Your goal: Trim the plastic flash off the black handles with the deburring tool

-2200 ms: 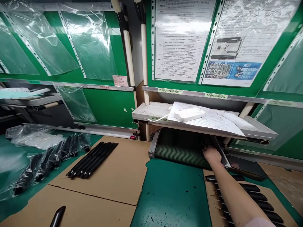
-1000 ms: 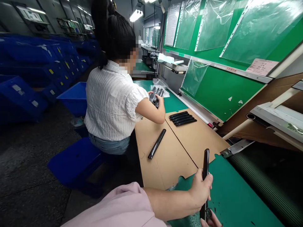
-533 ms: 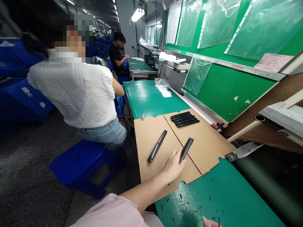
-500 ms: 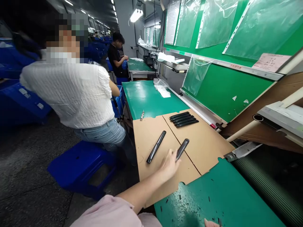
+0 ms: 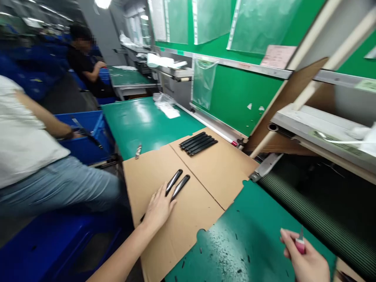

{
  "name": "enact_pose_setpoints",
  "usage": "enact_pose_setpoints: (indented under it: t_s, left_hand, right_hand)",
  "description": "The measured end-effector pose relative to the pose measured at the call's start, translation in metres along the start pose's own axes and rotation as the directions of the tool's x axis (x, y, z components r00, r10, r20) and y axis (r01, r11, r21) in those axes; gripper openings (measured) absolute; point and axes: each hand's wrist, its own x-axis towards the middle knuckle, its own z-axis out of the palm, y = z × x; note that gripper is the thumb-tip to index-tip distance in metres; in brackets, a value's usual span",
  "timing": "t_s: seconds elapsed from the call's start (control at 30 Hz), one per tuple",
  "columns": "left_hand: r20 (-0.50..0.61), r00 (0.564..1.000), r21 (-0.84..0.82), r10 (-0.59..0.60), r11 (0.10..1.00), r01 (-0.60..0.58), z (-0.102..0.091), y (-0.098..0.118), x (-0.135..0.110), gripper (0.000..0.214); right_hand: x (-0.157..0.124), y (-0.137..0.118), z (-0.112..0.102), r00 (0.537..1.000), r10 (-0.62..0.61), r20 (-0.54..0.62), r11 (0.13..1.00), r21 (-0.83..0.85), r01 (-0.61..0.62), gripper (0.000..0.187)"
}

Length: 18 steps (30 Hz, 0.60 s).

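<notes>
On the cardboard (image 5: 147,174) at 11 o'clock, my open left hand (image 5: 158,209) lies flat against two black bars (image 5: 177,185). At 2 o'clock, my right hand (image 5: 302,254) pinches a pink-handled knife (image 5: 300,244). A light, flat press steadies the bars.

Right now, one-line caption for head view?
Left hand at two black handles on cardboard; right hand holds a pink-handled blade.

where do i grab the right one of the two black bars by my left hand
Probably best to pinch the black bar around its upper half, from above and the right: it lies flat and slim on the cardboard, your left hand is at its lower end, and the other bar is close on its left.
</notes>
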Motion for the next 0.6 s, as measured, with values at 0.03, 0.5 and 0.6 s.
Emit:
enact_pose_setpoints:
  t_s: [0.03, 0.5, 0.6]
  left_hand:
    - [-0.010, 0.998, -0.013, 0.062, 0.998, -0.063, 0.003, -0.004, -0.004, 0.050]
    - [-0.062, 0.955, -0.214, 0.291, 0.930, -0.297, 0.006, -0.008, 0.004, 0.055]
    - [-0.123, 0.964, -0.277, 0.235, 0.925, -0.260, 0.002, -0.001, 0.002, 0.051]
  right_hand:
    - [0.020, -0.002, -0.005, 0.999, 0.007, -0.044, 0.998, -0.067, -0.010, 0.046]
    - [0.199, -0.044, 0.009, 0.964, 0.123, -0.238, 0.928, -0.316, -0.196, 0.052]
    - [0.204, -0.042, -0.002, 0.940, 0.183, -0.288, 0.950, -0.196, -0.245, 0.036]
